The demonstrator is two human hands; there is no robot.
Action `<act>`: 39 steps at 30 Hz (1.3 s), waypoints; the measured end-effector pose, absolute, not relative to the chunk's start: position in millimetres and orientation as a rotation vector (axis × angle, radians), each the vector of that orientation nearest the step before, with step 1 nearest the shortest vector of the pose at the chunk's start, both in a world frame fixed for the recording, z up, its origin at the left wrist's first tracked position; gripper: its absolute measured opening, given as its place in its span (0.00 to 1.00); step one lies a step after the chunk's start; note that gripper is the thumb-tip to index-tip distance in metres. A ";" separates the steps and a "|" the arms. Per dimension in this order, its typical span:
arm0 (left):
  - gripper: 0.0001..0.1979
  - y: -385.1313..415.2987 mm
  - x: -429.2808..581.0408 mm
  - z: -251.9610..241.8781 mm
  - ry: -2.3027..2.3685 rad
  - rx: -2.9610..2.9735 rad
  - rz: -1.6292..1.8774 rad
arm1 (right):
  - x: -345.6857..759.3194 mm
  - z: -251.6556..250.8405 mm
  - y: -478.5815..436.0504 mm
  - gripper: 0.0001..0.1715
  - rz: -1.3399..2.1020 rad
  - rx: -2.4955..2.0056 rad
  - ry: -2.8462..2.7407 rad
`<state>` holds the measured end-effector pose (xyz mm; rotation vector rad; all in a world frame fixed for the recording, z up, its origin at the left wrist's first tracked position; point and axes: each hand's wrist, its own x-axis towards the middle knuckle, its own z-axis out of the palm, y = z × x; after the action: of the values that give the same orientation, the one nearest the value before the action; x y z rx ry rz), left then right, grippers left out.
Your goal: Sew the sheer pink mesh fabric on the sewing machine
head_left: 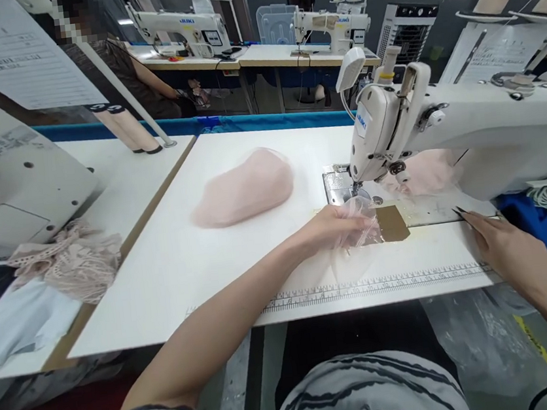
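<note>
My left hand [338, 227] is closed on a thin sheer pink fabric [359, 221], just in front of the needle area of a white sewing machine [388, 129]. A loose part of the fabric hangs over the table toward the ruler. My right hand [510, 244] rests at the table's right front edge, its fingers closed around a small dark tool [460, 211] with pointed tips. Most of that tool is hidden by the fingers. Farther left on the white table [162, 270] lies a flat pink sheer piece [246, 188]. More pink fabric [428, 171] is bunched behind the needle, under the machine arm.
A printed ruler strip [376, 285] runs along the table's front edge. Gathered lace trim [80, 263] and white cloth [25, 322] lie at left beside a second machine [12, 162]. A person [125, 77] sits beyond. Blue cloth [543, 227] is at right.
</note>
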<state>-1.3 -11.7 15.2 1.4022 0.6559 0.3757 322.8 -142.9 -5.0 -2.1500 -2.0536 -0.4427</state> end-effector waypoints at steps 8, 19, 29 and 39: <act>0.15 -15.5 -3.1 23.5 0.685 1.399 0.385 | 317.1 -3.4 -140.9 0.24 -0.604 -2.065 -2.073; 0.13 -9.3 -3.3 17.9 0.644 1.282 0.417 | 241.7 1.3 -126.9 0.20 0.149 -1.640 -1.740; 0.13 -10.5 -2.3 20.5 0.655 1.224 0.421 | 195.1 1.8 -109.8 0.23 0.350 -1.461 -1.696; 0.12 -9.2 -6.6 21.7 0.645 1.280 0.438 | 184.4 -1.3 -99.6 0.20 0.510 -1.445 -1.536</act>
<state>-6.6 -9.2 21.7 1.2802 0.6450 0.4381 184.4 -99.6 -1.3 -1.4448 -1.5359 0.5102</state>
